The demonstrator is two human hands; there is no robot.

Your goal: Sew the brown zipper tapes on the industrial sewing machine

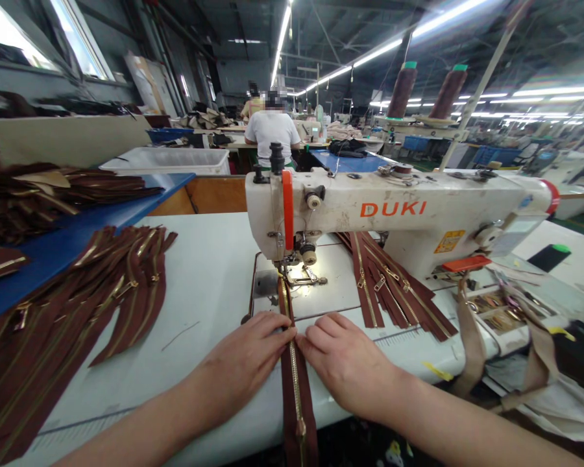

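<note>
A brown zipper strip with gold teeth runs from under the needle area of the white sewing machine down over the table's front edge. My left hand lies on its left side, fingertips pressed on the strip just in front of the presser foot. On the right side, my right hand has its fingers curled together at the strip's edge, close to the left fingertips. A gold slider shows on the strip below both hands.
Brown zippers are heaped at the left, with another bunch under the machine arm. At the right sits a parts tray. Behind the machine are a white bin and a seated person.
</note>
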